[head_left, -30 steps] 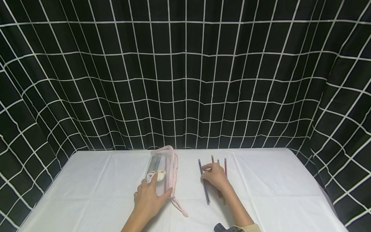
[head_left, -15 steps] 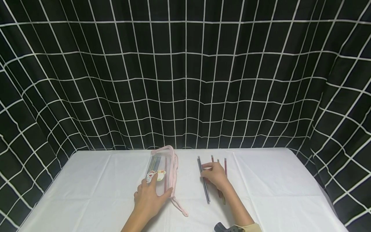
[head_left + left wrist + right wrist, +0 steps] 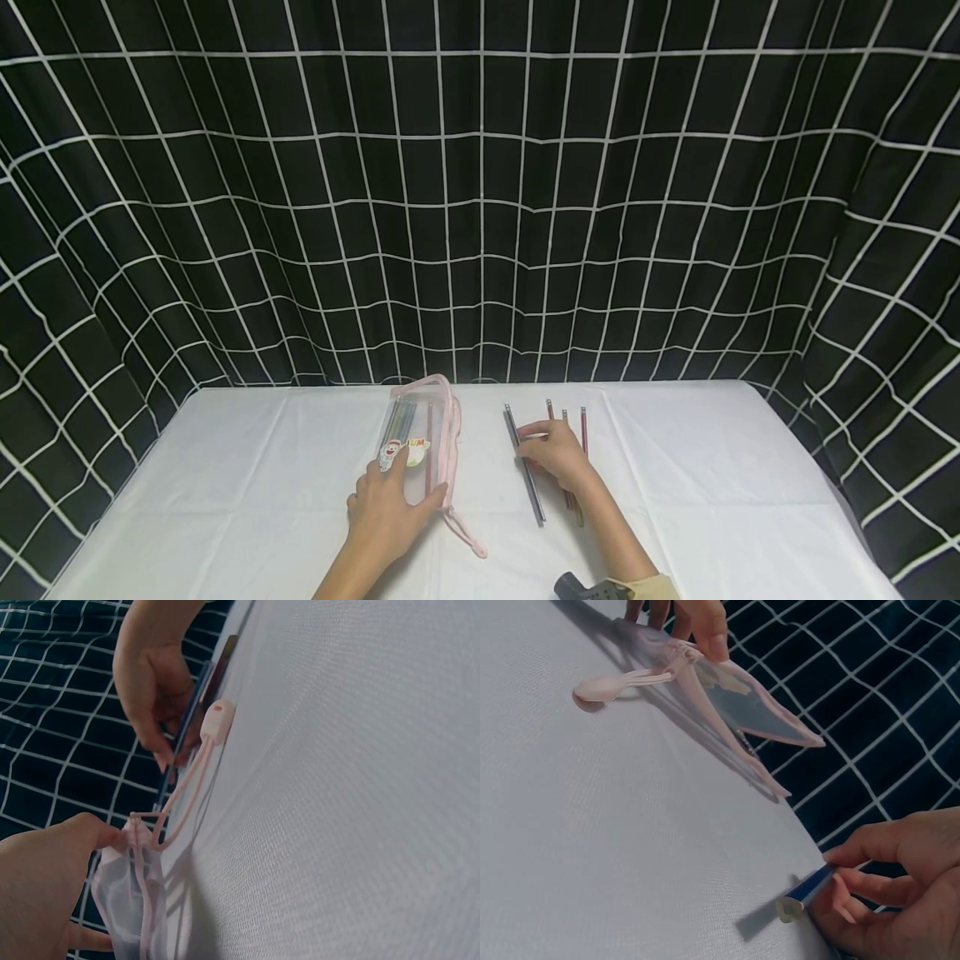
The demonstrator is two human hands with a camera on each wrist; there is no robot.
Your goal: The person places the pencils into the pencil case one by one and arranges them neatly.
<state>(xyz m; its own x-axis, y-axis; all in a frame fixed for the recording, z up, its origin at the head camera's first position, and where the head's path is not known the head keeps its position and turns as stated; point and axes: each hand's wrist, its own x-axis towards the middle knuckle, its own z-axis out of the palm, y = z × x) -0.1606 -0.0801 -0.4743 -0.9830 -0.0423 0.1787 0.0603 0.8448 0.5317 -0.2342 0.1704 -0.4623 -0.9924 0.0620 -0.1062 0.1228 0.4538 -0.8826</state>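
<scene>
Right hand [image 3: 555, 454] pinching a dark pencil [image 3: 532, 485], left hand [image 3: 384, 515] spread on a clear pouch [image 3: 448, 454].
Other pencils [image 3: 584, 427] pass under the right hand — middles hidden; left forearm [image 3: 347, 573] cut off.

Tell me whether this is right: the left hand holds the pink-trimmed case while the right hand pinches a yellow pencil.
Not yellow: the right wrist view shows a dark blue pencil. The right hand pinches it, and the left hand holds the pink-trimmed case.
</scene>
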